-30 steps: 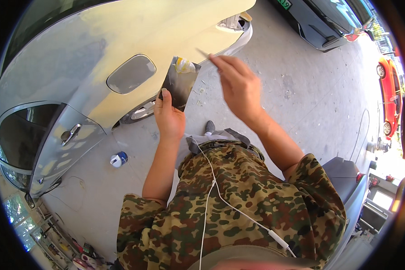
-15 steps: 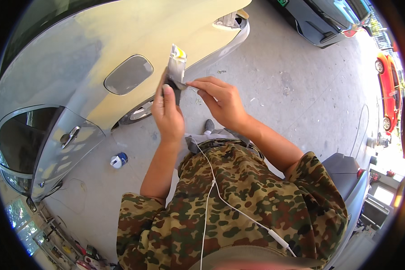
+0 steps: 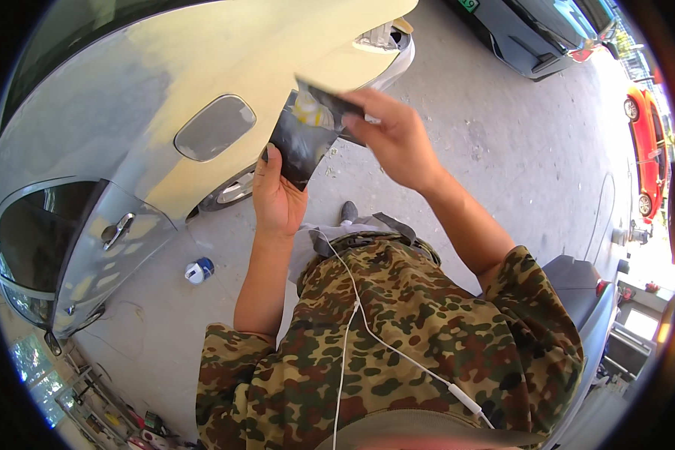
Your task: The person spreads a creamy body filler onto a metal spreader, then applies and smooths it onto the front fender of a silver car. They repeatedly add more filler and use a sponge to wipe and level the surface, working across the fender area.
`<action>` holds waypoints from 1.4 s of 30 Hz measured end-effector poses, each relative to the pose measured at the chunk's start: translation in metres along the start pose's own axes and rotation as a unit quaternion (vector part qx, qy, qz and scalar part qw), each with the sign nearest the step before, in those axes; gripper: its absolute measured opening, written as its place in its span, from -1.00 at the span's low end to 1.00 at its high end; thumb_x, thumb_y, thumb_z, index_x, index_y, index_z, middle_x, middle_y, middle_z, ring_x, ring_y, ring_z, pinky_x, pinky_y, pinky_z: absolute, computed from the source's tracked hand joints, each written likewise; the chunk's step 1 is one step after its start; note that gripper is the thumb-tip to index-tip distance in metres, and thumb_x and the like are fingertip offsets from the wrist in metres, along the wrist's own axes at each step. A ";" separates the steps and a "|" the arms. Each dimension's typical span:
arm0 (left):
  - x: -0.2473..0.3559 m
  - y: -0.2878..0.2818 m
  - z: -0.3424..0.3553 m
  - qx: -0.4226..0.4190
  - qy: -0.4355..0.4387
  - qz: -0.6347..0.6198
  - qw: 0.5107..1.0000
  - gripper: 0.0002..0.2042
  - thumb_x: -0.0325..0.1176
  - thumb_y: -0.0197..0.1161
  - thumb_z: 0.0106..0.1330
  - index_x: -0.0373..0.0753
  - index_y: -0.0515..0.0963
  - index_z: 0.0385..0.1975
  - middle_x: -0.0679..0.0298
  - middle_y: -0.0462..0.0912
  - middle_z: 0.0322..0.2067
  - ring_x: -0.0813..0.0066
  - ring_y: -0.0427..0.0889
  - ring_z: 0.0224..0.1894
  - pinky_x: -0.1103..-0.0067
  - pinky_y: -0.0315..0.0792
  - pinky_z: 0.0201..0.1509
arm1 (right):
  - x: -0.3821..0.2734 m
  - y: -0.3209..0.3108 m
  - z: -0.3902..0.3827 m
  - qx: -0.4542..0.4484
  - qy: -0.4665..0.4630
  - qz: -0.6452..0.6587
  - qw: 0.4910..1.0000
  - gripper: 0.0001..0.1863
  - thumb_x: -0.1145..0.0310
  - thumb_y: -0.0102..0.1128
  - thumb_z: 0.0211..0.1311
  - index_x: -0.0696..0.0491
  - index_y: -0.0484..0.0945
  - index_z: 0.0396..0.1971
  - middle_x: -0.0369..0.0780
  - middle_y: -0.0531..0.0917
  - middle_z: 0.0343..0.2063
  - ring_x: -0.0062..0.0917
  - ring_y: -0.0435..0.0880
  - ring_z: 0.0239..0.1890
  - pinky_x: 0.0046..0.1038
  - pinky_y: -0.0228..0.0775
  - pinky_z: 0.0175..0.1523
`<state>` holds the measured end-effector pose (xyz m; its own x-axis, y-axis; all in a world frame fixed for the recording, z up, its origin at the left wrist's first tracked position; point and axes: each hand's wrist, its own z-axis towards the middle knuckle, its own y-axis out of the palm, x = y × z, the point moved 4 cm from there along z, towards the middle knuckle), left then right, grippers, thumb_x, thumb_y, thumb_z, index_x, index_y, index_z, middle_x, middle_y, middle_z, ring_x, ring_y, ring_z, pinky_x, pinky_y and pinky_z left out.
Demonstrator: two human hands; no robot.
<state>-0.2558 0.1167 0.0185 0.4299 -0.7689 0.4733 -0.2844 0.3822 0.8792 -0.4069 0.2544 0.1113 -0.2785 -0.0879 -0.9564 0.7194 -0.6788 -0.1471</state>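
Holding a dark plate [image 3: 298, 157] in the left hand [image 3: 279, 201], with the thumb lapped over its near left edge and the fingers tucked behind. Carrying white and yellow paste [image 3: 309, 114] at the plate's far end, with pale smears across the dark face below. Pinching a dark spreader [image 3: 325, 96] between thumb and fingers in the right hand [image 3: 397, 142], narrow in grip and slanted across the plate's far end, right at the paste. Too blurred along the blade to tell whether touching the paste or just above it. Held out, plate and spreader alike, in front of the wearer of a camouflage shirt [image 3: 412, 322] with a white cord [image 3: 350, 330] down the front, beside the flank of a car [image 3: 146, 82] in gray and pale yellow. Marked on that flank by a smooth gray flap [image 3: 215, 127] within the yellow, above a partly hidden wheel [image 3: 236, 189], and farther left by a silver door handle [image 3: 118, 231]. Joined on the gray floor [image 3: 487, 172] by a blue and white tin [image 3: 199, 270] near the door. Backed at upper right by a dark car [image 3: 536, 41] and, at far right, by a red car [image 3: 647, 150] in bright light.
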 end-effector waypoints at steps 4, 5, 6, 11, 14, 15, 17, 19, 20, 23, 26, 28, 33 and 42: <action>-0.003 -0.010 -0.002 0.046 0.010 0.056 0.997 -0.66 -0.26 0.08 0.70 -0.26 0.47 0.32 0.28 0.61 0.30 0.41 0.59 0.33 0.33 0.45 0.48 | -0.003 -0.012 -0.010 -0.019 -0.070 -0.326 0.943 -0.64 0.62 0.24 0.37 0.10 0.71 0.13 -0.18 0.79 -0.08 -0.28 0.78 -0.19 -0.37 0.63 -0.07; -0.004 -0.012 -0.001 0.059 0.025 0.079 0.995 -0.67 -0.26 0.08 0.70 -0.28 0.49 0.30 0.28 0.61 0.29 0.43 0.59 0.32 0.36 0.45 0.47 | -0.004 -0.014 -0.012 0.039 -0.092 -0.326 0.940 -0.63 0.62 0.26 0.31 0.07 0.73 0.10 -0.18 0.78 -0.10 -0.23 0.78 -0.18 -0.32 0.64 -0.09; -0.006 -0.014 -0.001 0.075 0.037 0.104 0.991 -0.68 -0.26 0.08 0.71 -0.29 0.50 0.28 0.28 0.62 0.29 0.44 0.60 0.31 0.39 0.46 0.46 | -0.004 -0.015 -0.015 0.097 -0.108 -0.328 0.933 -0.62 0.61 0.29 0.26 0.04 0.76 0.06 -0.18 0.78 -0.11 -0.19 0.77 -0.17 -0.27 0.65 -0.10; -0.016 -0.005 -0.002 0.090 0.088 0.157 0.980 -0.67 -0.26 0.10 0.70 -0.33 0.51 0.27 0.24 0.63 0.25 0.50 0.60 0.27 0.48 0.47 0.41 | 0.003 0.032 -0.025 -0.034 -0.146 -0.346 0.926 -0.58 0.63 0.30 0.21 0.00 0.75 0.08 -0.23 0.78 -0.09 -0.23 0.78 -0.19 -0.28 0.65 -0.16; -0.017 0.007 -0.002 0.089 0.109 0.200 0.970 -0.65 -0.27 0.08 0.71 -0.37 0.50 0.28 0.24 0.63 0.24 0.51 0.59 0.27 0.50 0.48 0.38 | -0.002 0.025 -0.024 0.134 -0.151 -0.280 0.939 -0.58 0.61 0.30 0.22 0.01 0.75 0.08 -0.24 0.77 -0.09 -0.26 0.78 -0.21 -0.28 0.65 -0.17; -0.018 0.011 -0.001 0.075 0.110 0.218 0.967 -0.64 -0.27 0.07 0.71 -0.38 0.49 0.30 0.24 0.62 0.24 0.50 0.58 0.27 0.51 0.47 0.38 | 0.000 0.023 -0.022 0.137 -0.125 -0.288 0.939 -0.58 0.63 0.28 0.22 0.03 0.75 0.07 -0.23 0.77 -0.10 -0.25 0.79 -0.22 -0.28 0.65 -0.17; -0.020 0.019 0.001 0.066 0.121 0.251 0.958 -0.61 -0.26 0.06 0.72 -0.41 0.47 0.33 0.23 0.62 0.24 0.50 0.58 0.26 0.51 0.47 0.37 | 0.004 0.024 -0.019 0.091 -0.104 -0.252 0.958 -0.59 0.64 0.26 0.22 0.05 0.74 0.06 -0.21 0.78 -0.11 -0.23 0.79 -0.23 -0.27 0.65 -0.17; -0.023 0.026 0.003 0.061 0.142 0.283 0.947 -0.59 -0.25 0.04 0.72 -0.43 0.45 0.36 0.21 0.63 0.23 0.50 0.59 0.24 0.52 0.46 0.36 | 0.009 0.025 -0.020 0.056 -0.088 -0.209 0.972 -0.57 0.67 0.24 0.22 0.06 0.74 0.08 -0.16 0.78 -0.09 -0.19 0.79 -0.20 -0.26 0.66 -0.14; -0.019 0.026 0.005 0.075 0.145 0.281 0.946 -0.58 -0.25 0.05 0.72 -0.44 0.45 0.37 0.19 0.63 0.22 0.50 0.59 0.24 0.53 0.47 0.35 | 0.011 0.025 -0.023 0.051 -0.092 -0.198 0.975 -0.58 0.68 0.23 0.26 0.08 0.72 0.11 -0.15 0.78 -0.07 -0.24 0.79 -0.20 -0.30 0.65 -0.13; -0.002 0.027 0.012 0.124 0.147 0.347 0.918 -0.57 -0.21 0.08 0.71 -0.45 0.48 0.32 0.14 0.66 0.16 0.48 0.63 0.17 0.55 0.48 0.30 | 0.020 0.024 -0.029 0.002 -0.065 -0.146 0.987 -0.62 0.67 0.22 0.38 0.13 0.70 0.15 -0.15 0.77 -0.05 -0.39 0.78 -0.18 -0.38 0.63 -0.10; 0.031 0.032 0.014 0.058 0.210 0.249 0.944 -0.63 -0.20 0.12 0.69 -0.38 0.55 0.21 0.16 0.69 0.15 0.42 0.69 0.14 0.46 0.52 0.31 | 0.035 0.008 -0.024 0.022 0.092 0.005 0.996 -0.71 0.52 0.20 0.51 0.16 0.69 0.14 -0.24 0.81 -0.09 -0.55 0.75 -0.12 -0.47 0.59 0.02; 0.039 0.029 0.016 0.038 0.145 0.146 0.978 -0.65 -0.22 0.11 0.69 -0.33 0.54 0.24 0.18 0.68 0.20 0.39 0.69 0.19 0.40 0.52 0.35 | 0.038 -0.018 -0.010 0.132 0.164 0.155 0.965 -0.73 0.47 0.19 0.55 0.19 0.69 0.13 -0.27 0.80 -0.08 -0.61 0.73 -0.11 -0.47 0.59 0.03; 0.005 0.014 0.005 0.044 -0.014 0.021 0.999 -0.62 -0.26 0.07 0.70 -0.24 0.43 0.40 0.26 0.57 0.35 0.37 0.58 0.37 0.33 0.47 0.49 | 0.012 -0.020 0.010 0.128 0.082 0.278 0.948 -0.73 0.45 0.22 0.56 0.19 0.69 0.13 -0.34 0.75 -0.15 -0.70 0.64 -0.18 -0.51 0.58 -0.05; 0.002 -0.001 0.002 0.069 0.038 0.071 0.994 -0.70 -0.25 0.11 0.69 -0.23 0.53 0.26 0.34 0.64 0.24 0.51 0.61 0.27 0.44 0.47 0.42 | -0.001 -0.017 -0.008 0.008 -0.021 -0.341 0.940 -0.61 0.61 0.27 0.28 0.03 0.75 0.09 -0.12 0.78 -0.14 -0.17 0.77 -0.14 -0.31 0.63 -0.15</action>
<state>-0.2561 0.1134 0.0185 0.4385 -0.6693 0.5998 -0.4592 0.4069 0.7897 -0.4136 0.2720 0.1123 -0.6968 0.3434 -0.6298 0.3539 -0.5991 -0.7182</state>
